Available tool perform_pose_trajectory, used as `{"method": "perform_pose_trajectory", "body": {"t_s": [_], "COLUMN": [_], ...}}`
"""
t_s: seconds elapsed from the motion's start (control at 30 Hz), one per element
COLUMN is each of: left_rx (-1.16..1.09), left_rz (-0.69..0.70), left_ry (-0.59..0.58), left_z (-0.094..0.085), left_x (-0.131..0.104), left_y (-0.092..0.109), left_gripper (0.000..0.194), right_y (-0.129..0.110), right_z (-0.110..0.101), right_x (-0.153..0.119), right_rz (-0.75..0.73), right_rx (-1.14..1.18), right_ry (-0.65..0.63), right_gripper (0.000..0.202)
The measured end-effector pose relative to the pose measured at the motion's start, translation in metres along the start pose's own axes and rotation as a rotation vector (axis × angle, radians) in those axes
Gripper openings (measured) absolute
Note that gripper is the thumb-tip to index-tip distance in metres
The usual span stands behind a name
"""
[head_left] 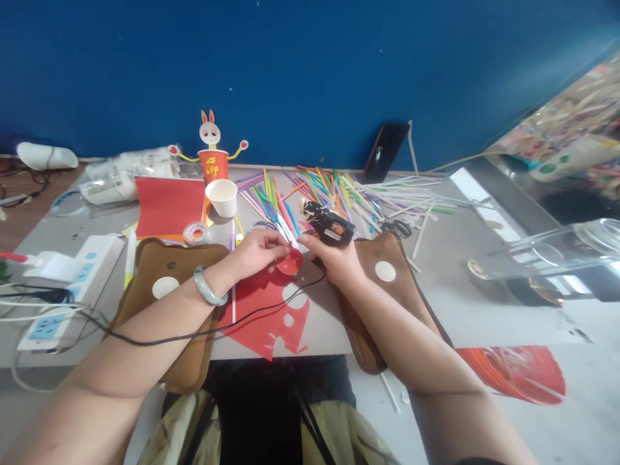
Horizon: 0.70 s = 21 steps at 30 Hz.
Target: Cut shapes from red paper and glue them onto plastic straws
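My left hand [259, 252], with a pale bangle [208, 287] at its wrist, is closed on the edge of a small red paper disc [290, 262]. White sticks lie just beyond the disc. Close by on the right, my right hand [334, 257] grips a black glue gun [332, 227] with a cord running from its handle. Its tip points up and to the left, away from the disc. Below both hands lies a sheet of red paper [271, 316] with round holes cut in it. The fingers of my right hand are partly hidden by the tool.
Coloured sticks [276, 194] spread across the back of the table. A rabbit-headed red cup [213, 165] and a white paper cup [221, 199] stand left. The black cord [159, 339] runs to a power strip [72, 290]. Scissors [397, 227] and a phone [385, 152] are right.
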State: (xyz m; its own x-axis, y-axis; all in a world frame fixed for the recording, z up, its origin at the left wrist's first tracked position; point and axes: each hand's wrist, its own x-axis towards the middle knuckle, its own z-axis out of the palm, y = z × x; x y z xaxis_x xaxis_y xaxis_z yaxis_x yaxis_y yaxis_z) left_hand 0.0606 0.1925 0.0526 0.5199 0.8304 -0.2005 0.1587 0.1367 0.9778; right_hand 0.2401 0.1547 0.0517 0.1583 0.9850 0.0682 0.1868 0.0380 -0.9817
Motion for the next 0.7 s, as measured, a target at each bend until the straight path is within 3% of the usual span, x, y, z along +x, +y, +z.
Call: {"method": "perform_pose_trajectory", "body": {"t_s": [0.43,0.7], "left_rx": [-0.033,-0.02], "left_rz": [0.206,0.185], "left_ry": [0.36,0.357], "left_z": [-0.029,-0.027], "left_x": [0.005,0.006], "left_y": [0.007,0.008], "left_gripper": [0.012,0.013], "right_y": [-0.002,0.004], "right_z": [0.0,0.002], "right_x": [0.001,0.002], "right_rz": [0.013,-0.016], "right_rx": [0.081,0.034], "right_ry": [0.164,0.149], "right_gripper": [0.021,0.021]}}
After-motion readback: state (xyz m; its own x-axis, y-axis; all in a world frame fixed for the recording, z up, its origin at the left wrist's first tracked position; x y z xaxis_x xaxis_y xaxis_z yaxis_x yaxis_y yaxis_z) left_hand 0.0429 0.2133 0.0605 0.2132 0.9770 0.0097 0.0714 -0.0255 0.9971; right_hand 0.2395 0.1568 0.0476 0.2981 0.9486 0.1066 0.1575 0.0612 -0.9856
